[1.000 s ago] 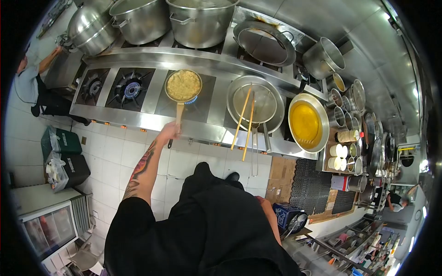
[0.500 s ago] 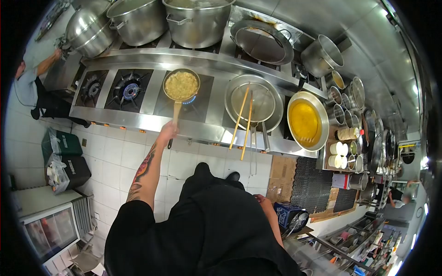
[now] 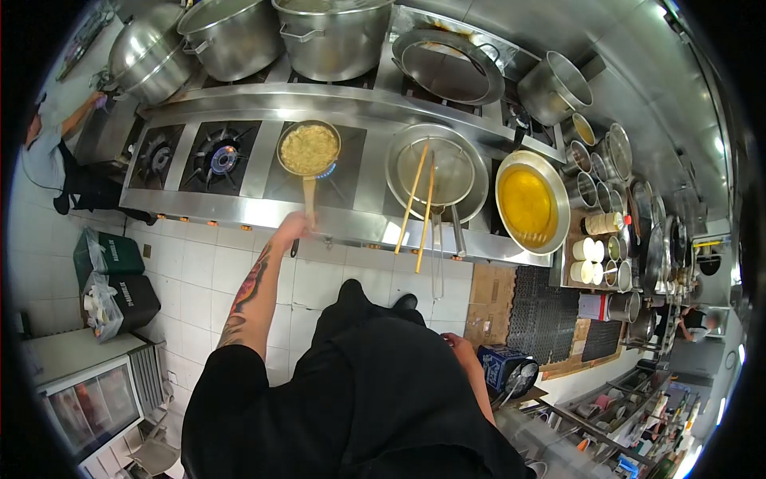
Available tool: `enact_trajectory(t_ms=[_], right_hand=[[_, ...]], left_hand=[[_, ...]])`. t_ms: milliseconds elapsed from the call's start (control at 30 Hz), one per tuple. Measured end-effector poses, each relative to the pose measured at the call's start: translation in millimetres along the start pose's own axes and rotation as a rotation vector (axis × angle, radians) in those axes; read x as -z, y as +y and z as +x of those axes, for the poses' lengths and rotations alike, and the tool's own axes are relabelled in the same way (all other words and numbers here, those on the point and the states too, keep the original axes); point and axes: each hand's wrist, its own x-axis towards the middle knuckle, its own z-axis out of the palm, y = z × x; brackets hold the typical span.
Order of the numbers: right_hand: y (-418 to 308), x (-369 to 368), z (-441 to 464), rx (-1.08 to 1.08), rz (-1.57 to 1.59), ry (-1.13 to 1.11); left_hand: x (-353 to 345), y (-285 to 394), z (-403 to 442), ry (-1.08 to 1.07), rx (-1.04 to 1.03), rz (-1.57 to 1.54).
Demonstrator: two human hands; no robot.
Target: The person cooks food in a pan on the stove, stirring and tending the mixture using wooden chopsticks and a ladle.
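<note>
The left hand (image 3: 296, 231) has its fingers closed on the handle of the frying pan (image 3: 309, 148), which is over a blue flame (image 3: 326, 171) on the stove (image 3: 266, 209). The right hand (image 3: 460, 351) is beside the black clothing (image 3: 399, 383); whether its fingers are open or closed I cannot tell.

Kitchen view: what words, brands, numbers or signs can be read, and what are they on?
No text can be read with certainty.
Green box: pale lettering, too small and blurred.
Black box: pale lettering, likewise unreadable.
Blue box: pale markings, too small.
Red-capped bottle: any label too small.
</note>
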Motion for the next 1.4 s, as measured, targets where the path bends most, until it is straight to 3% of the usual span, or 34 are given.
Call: enact_trajectory(t_ms=[67, 200, 333, 400, 433, 500, 600, 667, 733, 800, 867, 1067, 1133, 1200, 1400], right_hand=[[7, -4, 5, 0.026, 0.025, -0.006], [5, -4, -4, -0.003, 0.028, 0.022], [-1, -3, -6, -0.026, 0.0, 0.031], [4, -6, -7, -0.023, 0.023, 0.036], [5, -7, -7, -0.02, 0.045, 0.039], [-1, -4, -10, -0.018, 0.058, 0.047], [6, -5, -7, -0.018, 0.093, 0.053], [10, -3, -6, -0.023, 0.121, 0.052], [9, -6, -7, -0.052, 0.048, 0.075], [12, -9, -8, -0.027, 0.046, 0.063], [13, -5, -8, 0.007, 0.032, 0.056], [6, -1, -9, -0.066, 0.021, 0.06], [11, -6, -4, -0.031, 0.114, 0.052], [11, -8, -5, -0.034, 0.082, 0.059], [24, -14, -9, -0.026, 0.105, 0.071]], left_hand=[[3, -7, 0, 0.123, -0.095, -0.239], [12, 4, -7, -0.077, 0.031, 0.055], [17, 19, -15, -0.053, 0.078, 0.007], [8, 20, -15, 0.022, 0.023, -0.317], [2, 11, -2, 0.02, 0.023, -0.314], [-13, -19, 34, 0.239, -0.106, -0.486], [-55, 0, 14, 0.112, -0.12, -0.515], [-57, 8, 7, 0.084, -0.1, -0.516], [-41, -8, 13, 0.304, -0.089, -0.513], [-43, -11, 14, 0.276, -0.106, -0.461], [-44, 12, 1, 0.155, -0.111, -0.182], [-26, 7, 18, 0.146, -0.066, -0.245], [-23, 6, 17, 0.369, -0.159, -0.234], [-38, -3, 18, 0.224, -0.081, -0.245], [-50, -6, 17, 0.35, -0.136, -0.38]])
